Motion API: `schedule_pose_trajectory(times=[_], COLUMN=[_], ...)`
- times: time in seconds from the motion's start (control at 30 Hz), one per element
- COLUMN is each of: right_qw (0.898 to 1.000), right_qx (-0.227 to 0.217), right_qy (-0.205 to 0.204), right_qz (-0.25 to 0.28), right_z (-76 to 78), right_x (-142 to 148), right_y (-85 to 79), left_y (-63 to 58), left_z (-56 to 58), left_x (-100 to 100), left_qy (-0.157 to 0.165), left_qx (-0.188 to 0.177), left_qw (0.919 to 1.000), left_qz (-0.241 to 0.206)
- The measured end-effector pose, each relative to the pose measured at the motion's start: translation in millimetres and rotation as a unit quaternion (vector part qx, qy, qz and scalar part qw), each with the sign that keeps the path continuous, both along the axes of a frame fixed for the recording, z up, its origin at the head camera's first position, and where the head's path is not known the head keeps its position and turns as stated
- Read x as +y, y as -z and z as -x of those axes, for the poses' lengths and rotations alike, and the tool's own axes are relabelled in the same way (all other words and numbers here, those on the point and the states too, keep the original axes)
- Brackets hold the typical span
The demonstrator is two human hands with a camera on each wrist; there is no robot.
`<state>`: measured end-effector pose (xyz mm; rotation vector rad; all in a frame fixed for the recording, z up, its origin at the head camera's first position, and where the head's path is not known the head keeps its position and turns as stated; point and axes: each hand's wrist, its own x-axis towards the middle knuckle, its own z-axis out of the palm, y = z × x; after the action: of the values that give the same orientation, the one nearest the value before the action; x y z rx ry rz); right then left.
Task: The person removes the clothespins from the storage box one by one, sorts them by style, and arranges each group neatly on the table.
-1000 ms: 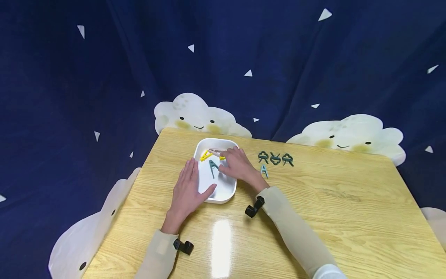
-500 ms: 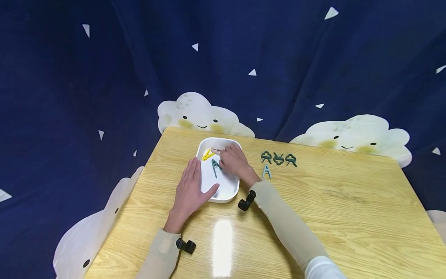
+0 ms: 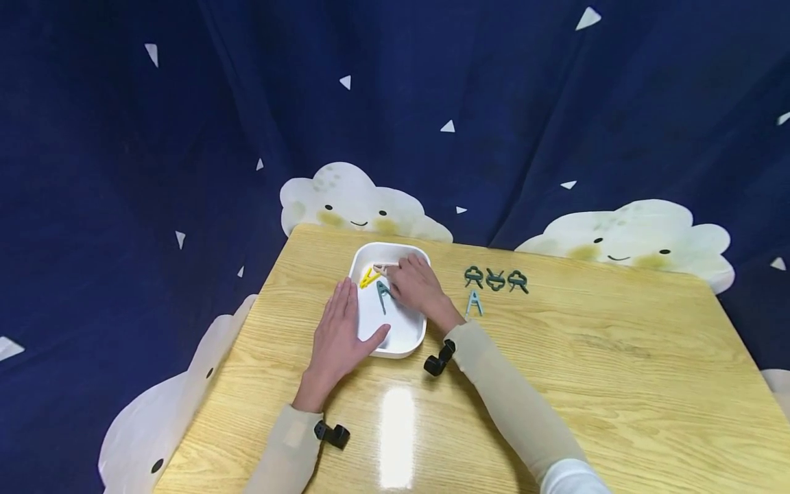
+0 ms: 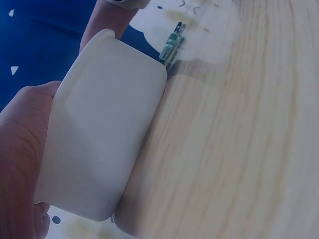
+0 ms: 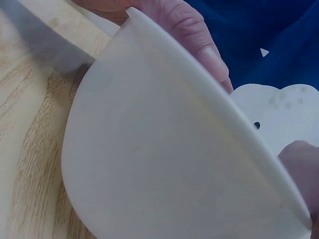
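Note:
My left hand (image 3: 336, 336) rests along the left side of a white tray (image 3: 407, 336), its fingers straight and its thumb stretched over the near rim. My right hand (image 3: 418, 285) is down inside the tray at the far right, fingers bent. Its fingertips are right at a pale pink clothespin (image 3: 379, 269); I cannot tell whether they pinch it. A yellow clothespin (image 3: 368, 279) lies just left of the pink one. Nearer, a green clothespin (image 3: 382, 296) lies beside the right hand. In both wrist views the wall of the tray hides the clothespins inside it.
Right of the tray, on the wooden table (image 3: 586, 370), three dark green clips (image 3: 496, 280) lie in a row. A light blue clothespin (image 3: 474, 302) lies just in front of them. A dark blue curtain (image 3: 395, 123) hangs behind the table's far edge.
My right hand has shifted inward and slightly left over the tray, covering a second yellow piece seen before. The left hand keeps its place on the tray. The view has shifted slightly.

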<state>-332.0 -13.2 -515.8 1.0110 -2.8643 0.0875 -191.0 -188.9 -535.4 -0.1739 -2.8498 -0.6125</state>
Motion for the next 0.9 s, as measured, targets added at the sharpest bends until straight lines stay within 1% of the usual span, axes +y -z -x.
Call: schedule_pose_trajectory(times=[0.17, 0.27, 0.33, 0.4, 0.57, 0.9], right_qw=[1.000, 1.000, 1.000, 0.999, 0.999, 0.997], right_qx=[-0.003, 0.004, 0.009, 0.011, 0.013, -0.014], right_qy=[-0.006, 0.009, 0.023, 0.033, 0.037, 0.069], right_qz=[0.017, 0.022, 0.016, 0.000, -0.036, -0.032], right_z=[1.4, 2.4, 2.8, 2.5, 1.6, 1.9], right_x=[1.4, 1.2, 0.8, 0.5, -1.6, -3.6], right_y=[0.2, 1.7, 3.0, 4.0, 3.0, 0.8], left_y=[0.3, 0.1, -0.2, -0.3, -0.4, -0.8], left_z=[1.1, 1.4, 0.9, 0.4, -0.8, -1.1], left_x=[0.5, 0.5, 0.5, 0.7, 0.2, 0.6], left_qy=[-0.002, -0.002, -0.001, 0.001, 0.002, 0.001], left_qx=[0.005, 0.008, 0.004, 0.002, -0.001, 0.002], left_qw=[1.0000, 0.9999, 1.0000, 1.0000, 1.0000, 1.0000], left_qz=[0.006, 0.008, 0.007, 0.005, 0.000, -0.002])
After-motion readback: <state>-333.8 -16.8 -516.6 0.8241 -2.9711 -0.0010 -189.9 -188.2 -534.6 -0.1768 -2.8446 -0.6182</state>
